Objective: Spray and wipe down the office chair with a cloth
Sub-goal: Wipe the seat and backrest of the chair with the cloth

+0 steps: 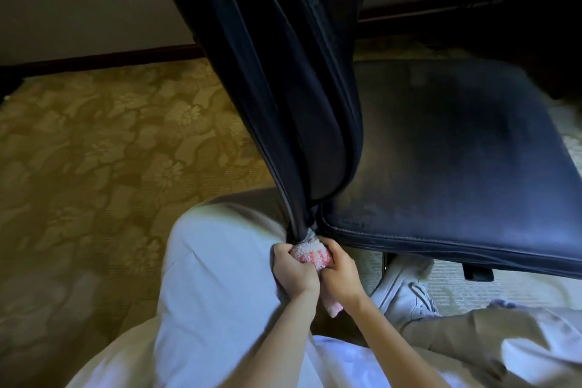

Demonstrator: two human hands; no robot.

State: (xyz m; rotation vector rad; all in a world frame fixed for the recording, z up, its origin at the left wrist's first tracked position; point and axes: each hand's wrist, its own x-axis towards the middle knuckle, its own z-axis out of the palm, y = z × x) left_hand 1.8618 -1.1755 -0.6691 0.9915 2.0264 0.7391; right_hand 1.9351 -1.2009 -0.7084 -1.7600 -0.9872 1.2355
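Left hand (292,272) and right hand (339,276) are clutching the cloth (311,257) at the base of the office chair (283,88) backrest. Wiping is looking midway, the dull seat (456,151) probably waiting.

One office chair (441,151), one cloth (312,257), one white shoe (406,288) and two hands: left hand (293,271), right hand (339,272).

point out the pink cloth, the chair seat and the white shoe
pink terry cloth (311,257), head view, bunched middle
dark blue leather chair seat (456,151), head view, cushion centre
white lace-up shoe (406,287), head view, laced upper
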